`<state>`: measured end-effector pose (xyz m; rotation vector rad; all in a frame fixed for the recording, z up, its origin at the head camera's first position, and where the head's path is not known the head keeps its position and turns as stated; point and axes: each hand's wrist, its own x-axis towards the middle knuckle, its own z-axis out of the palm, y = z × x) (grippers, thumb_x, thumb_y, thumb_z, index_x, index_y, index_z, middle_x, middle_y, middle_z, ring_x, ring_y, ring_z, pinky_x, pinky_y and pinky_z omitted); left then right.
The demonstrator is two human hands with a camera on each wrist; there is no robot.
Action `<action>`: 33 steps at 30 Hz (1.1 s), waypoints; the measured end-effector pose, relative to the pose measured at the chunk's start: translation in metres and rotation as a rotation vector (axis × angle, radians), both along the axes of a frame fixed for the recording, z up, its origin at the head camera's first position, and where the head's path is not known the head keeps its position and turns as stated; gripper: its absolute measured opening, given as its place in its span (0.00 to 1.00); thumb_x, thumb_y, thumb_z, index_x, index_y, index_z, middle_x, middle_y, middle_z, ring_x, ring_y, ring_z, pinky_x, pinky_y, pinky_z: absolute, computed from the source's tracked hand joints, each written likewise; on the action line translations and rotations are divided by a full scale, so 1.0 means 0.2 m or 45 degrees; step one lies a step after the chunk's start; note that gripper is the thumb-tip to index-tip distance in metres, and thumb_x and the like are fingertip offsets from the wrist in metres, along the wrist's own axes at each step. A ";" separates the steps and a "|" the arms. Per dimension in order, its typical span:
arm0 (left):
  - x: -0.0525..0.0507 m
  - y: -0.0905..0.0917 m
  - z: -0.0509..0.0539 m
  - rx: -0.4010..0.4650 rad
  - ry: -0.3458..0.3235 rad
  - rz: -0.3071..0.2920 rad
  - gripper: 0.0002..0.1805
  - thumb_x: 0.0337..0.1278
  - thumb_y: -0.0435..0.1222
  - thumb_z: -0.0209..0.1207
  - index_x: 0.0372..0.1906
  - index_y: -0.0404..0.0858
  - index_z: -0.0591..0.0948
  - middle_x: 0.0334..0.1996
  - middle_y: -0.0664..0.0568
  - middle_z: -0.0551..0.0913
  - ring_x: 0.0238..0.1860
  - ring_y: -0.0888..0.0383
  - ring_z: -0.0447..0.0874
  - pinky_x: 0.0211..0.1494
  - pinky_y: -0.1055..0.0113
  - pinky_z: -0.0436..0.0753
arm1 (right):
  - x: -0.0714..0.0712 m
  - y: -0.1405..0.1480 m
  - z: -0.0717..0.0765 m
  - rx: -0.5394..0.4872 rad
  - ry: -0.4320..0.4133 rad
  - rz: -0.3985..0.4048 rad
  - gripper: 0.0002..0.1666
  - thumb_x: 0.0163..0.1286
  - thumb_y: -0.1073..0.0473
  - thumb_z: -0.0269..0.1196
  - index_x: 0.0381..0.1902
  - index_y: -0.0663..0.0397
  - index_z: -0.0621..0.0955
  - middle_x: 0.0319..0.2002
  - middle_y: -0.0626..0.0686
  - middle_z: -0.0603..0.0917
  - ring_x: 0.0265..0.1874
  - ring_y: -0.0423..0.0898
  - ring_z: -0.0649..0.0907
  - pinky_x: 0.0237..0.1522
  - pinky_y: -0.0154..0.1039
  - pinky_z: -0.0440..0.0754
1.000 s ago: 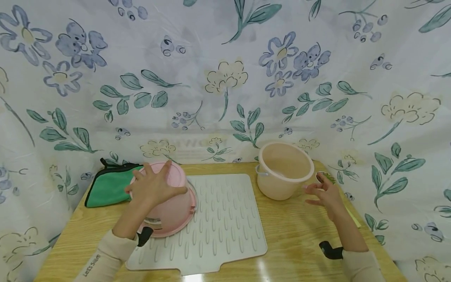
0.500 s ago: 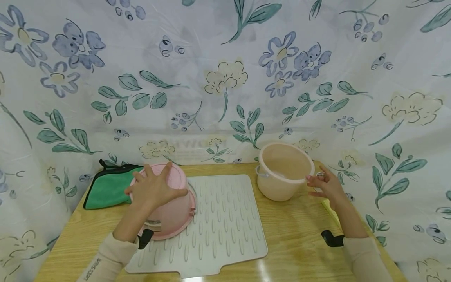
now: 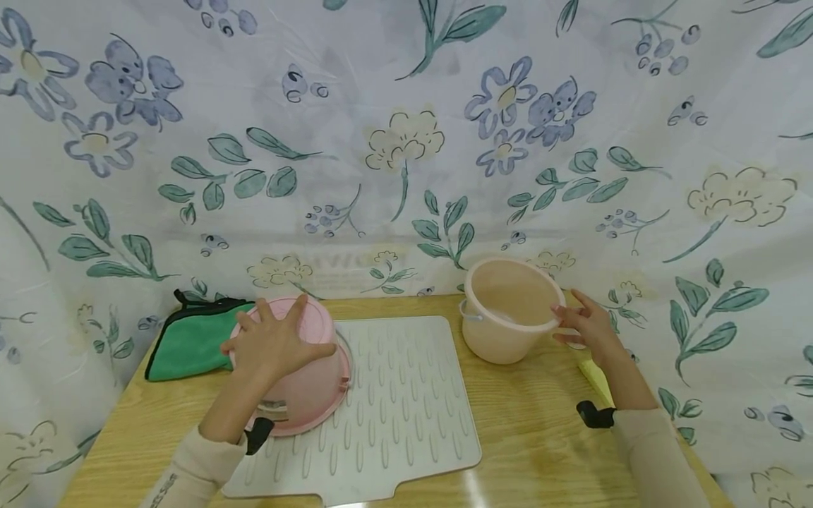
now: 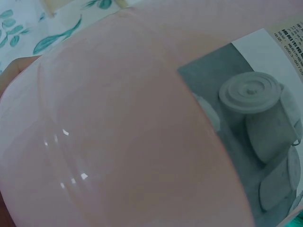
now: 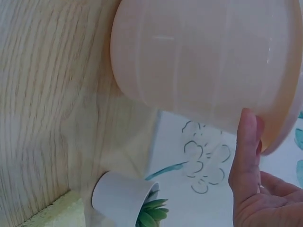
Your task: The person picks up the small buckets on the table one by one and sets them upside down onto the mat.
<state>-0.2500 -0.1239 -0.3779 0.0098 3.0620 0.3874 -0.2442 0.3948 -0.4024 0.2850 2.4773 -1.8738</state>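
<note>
On the ribbed white mat (image 3: 403,409), I have an upturned pink plastic bucket (image 3: 311,388) under the spread left hand (image 3: 269,346); the right hand (image 3: 593,328), fingers outstretched, is at an upright peach plastic bucket's (image 3: 502,342) rim.

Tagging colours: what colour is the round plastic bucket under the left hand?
Pink; the bucket shows best in the head view.

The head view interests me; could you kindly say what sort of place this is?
Probably an indoor household tabletop, perhaps staged: a floral sheet screens the back of a wood-grain table, which bears a ribbed mat and a beige bucket.
</note>
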 end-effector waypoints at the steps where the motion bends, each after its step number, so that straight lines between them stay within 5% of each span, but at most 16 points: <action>1: 0.00 0.00 0.00 0.001 0.002 -0.001 0.64 0.36 0.75 0.60 0.79 0.49 0.55 0.71 0.18 0.42 0.64 0.10 0.45 0.35 0.17 0.64 | -0.01 0.01 0.00 -0.006 0.007 0.004 0.54 0.74 0.49 0.60 0.80 0.52 0.38 0.48 0.48 0.73 0.35 0.31 0.84 0.41 0.36 0.86; 14: -0.01 0.00 0.00 -0.001 0.010 -0.008 0.65 0.35 0.77 0.59 0.79 0.49 0.55 0.71 0.17 0.42 0.63 0.10 0.45 0.35 0.16 0.64 | -0.07 0.06 0.00 -0.204 0.006 -0.008 0.52 0.74 0.50 0.60 0.80 0.56 0.42 0.38 0.40 0.80 0.31 0.34 0.85 0.37 0.32 0.86; 25: 0.00 0.00 -0.01 0.009 0.022 -0.017 0.65 0.35 0.78 0.58 0.79 0.50 0.54 0.70 0.17 0.42 0.64 0.09 0.42 0.36 0.15 0.62 | -0.15 0.13 0.00 -0.254 -0.062 0.106 0.50 0.75 0.55 0.58 0.80 0.54 0.41 0.37 0.37 0.85 0.33 0.36 0.87 0.38 0.34 0.86; 33: -0.01 0.00 -0.01 0.000 0.029 -0.010 0.65 0.35 0.77 0.59 0.79 0.50 0.54 0.71 0.17 0.43 0.63 0.10 0.45 0.35 0.16 0.64 | -0.18 0.18 -0.04 -0.403 -0.008 0.223 0.47 0.75 0.69 0.54 0.80 0.56 0.40 0.37 0.45 0.87 0.34 0.41 0.86 0.36 0.34 0.86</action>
